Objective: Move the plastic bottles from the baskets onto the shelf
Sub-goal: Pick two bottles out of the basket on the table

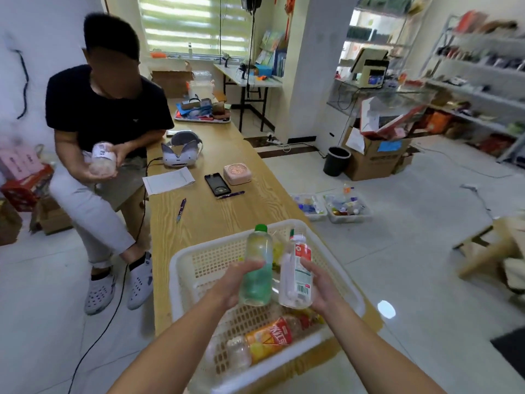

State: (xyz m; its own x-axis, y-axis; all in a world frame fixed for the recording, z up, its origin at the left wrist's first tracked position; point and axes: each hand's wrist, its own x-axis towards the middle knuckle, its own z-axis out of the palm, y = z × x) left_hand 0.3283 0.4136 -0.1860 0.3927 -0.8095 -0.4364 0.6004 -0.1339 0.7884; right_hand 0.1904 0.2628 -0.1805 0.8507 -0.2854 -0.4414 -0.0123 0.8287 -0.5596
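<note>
The left hand (237, 282) gripped a green-capped clear plastic bottle (256, 268), the right hand (319, 290) a white-labelled clear plastic bottle (295, 275); both needed firm, upright carrying to the upper-right grey metal shelf (480, 93).

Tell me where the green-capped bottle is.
Lower centre of the head view: the left hand grips the green-capped bottle above the white basket, left of the white bottle.

A small shop, this: stocked shelves (480, 89) at two o'clock, a till (369, 68) on a glass counter (377, 95) at one, cardboard boxes (372, 163) on the floor beside it.
</note>
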